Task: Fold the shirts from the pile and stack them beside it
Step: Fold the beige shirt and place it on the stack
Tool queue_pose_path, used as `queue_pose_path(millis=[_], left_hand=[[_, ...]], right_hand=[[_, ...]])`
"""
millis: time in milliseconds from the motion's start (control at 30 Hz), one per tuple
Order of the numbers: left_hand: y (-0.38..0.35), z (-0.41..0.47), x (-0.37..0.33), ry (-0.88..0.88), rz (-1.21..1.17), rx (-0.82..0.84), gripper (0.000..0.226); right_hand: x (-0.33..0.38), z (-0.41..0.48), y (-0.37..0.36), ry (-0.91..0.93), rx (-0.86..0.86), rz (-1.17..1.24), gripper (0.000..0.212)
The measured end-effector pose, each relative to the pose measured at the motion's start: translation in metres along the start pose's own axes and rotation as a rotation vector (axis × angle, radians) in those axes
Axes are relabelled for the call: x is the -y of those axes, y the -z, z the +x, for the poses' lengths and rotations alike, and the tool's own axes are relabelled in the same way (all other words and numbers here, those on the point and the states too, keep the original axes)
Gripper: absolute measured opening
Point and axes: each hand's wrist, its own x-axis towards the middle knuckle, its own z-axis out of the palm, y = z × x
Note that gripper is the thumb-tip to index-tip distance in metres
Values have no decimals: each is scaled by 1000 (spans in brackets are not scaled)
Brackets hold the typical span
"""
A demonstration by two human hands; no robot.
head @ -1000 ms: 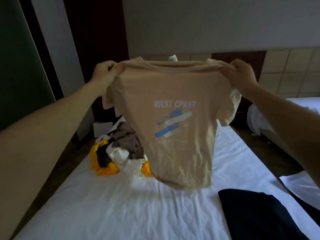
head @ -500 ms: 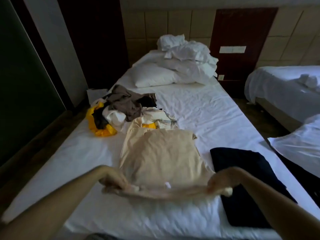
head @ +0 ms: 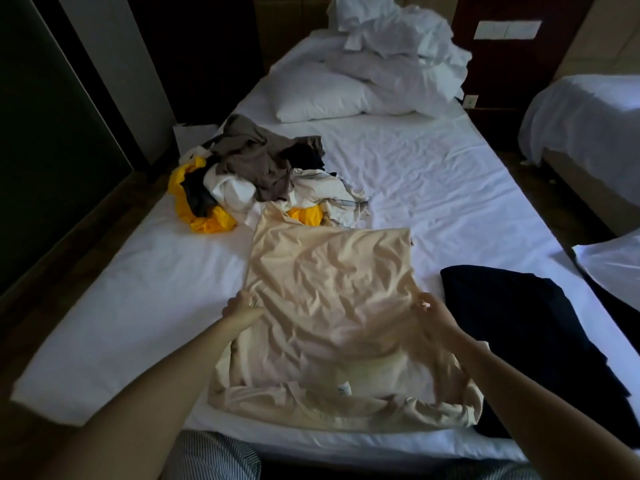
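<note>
A beige T-shirt (head: 329, 289) lies back-side up on the white bed, collar toward me, hem reaching the pile. My left hand (head: 242, 306) pinches its left side edge about halfway up. My right hand (head: 431, 311) grips the right side edge at the same height. The pile of unfolded shirts (head: 256, 171), brown, white, yellow and black, sits at the far left of the bed. A dark navy folded shirt (head: 519, 323) lies to the right of the beige one.
The white mattress (head: 433, 174) runs away from me, with pillows and a bunched duvet (head: 384, 64) at its head. A second bed (head: 585, 112) stands to the right across a narrow floor gap. A dark wall and floor border the left side.
The beige shirt, held up in the air by its shoulders a second ago, now lies flat on the bed. Both hands have moved from the shoulders up to its side edges.
</note>
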Motion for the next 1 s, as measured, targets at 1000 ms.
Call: queue_pose_path(millis=[1000], left_hand=[[230,-77,-137,-257,-970,-245,33]], right_hand=[[211,-27,200,216,-223,585,8]])
